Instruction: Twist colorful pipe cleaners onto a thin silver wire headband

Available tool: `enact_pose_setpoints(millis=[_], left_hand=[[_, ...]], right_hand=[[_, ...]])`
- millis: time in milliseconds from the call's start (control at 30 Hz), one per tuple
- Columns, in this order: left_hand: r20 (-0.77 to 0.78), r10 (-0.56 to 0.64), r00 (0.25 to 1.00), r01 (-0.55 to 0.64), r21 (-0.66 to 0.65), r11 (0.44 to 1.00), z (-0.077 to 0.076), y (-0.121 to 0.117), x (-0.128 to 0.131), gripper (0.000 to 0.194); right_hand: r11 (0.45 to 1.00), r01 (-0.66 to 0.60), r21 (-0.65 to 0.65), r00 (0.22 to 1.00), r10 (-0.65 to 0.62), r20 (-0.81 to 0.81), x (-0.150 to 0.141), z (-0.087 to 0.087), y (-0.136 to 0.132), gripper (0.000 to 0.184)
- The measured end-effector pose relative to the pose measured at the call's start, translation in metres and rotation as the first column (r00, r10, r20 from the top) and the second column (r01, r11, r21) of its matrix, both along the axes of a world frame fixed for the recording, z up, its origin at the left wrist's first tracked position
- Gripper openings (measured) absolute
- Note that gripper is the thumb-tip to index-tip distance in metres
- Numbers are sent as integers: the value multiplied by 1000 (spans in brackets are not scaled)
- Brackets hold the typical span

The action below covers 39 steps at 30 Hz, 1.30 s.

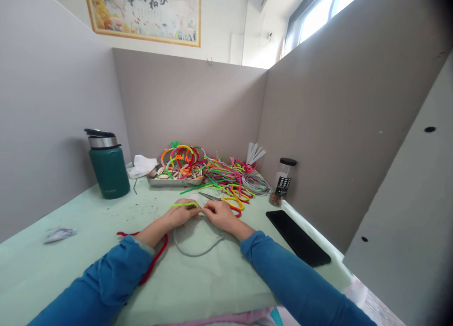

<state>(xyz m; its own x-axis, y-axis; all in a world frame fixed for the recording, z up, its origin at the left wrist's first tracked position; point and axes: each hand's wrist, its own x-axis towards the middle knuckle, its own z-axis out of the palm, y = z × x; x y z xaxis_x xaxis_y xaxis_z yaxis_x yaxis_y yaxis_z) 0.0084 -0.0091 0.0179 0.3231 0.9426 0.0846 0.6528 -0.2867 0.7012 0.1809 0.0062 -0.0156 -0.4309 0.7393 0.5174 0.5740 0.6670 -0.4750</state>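
Over the table's middle, my left hand (182, 214) is closed on a lime-green pipe cleaner (184, 204), which runs across the top of its fingers. My right hand (220, 214) meets it fingertip to fingertip, pinching at the pipe cleaner's end; the exact grip is too small to make out. A thin grey cord (198, 255) curves out from under my left hand onto the table. Beneath my left forearm lies a red pipe cleaner (155, 262), partly covered by the sleeve. Scissors (226, 201) with yellow handles lie just beyond my right hand.
Behind my hands, a metal tray (159, 182) holds wooden pieces and bent pipe cleaners, beside a heap of colourful pipe cleaners (226, 172) and coiled grey wire (256, 184). A green bottle (109, 170) stands left; a clear jar (282, 183) and black phone (297, 236) are right. Partitions surround the table.
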Motion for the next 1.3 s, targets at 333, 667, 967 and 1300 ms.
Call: enact_pose_setpoints(millis=[333,667,967,1300], left_hand=[[-7,40,999,-40,-34,999,-1,0,1,34],[-19,16,1000,-16,-38,999,-2,1,-1,36],[63,68,996,-65,-40,997,-7,4,0,33],[56,39,998,-33,-91,995,-9,9,-1,33]], right_hand=[[1000,0,-2,1000,0,-6,0,0,0,21],[1000,-13,-25,1000,13,2,0,1,-2,20],[1000,-2,-26,1000,1,-27,0,0,0,20],[1000,-16,-24,1000,15,-6,1,2,-2,22]])
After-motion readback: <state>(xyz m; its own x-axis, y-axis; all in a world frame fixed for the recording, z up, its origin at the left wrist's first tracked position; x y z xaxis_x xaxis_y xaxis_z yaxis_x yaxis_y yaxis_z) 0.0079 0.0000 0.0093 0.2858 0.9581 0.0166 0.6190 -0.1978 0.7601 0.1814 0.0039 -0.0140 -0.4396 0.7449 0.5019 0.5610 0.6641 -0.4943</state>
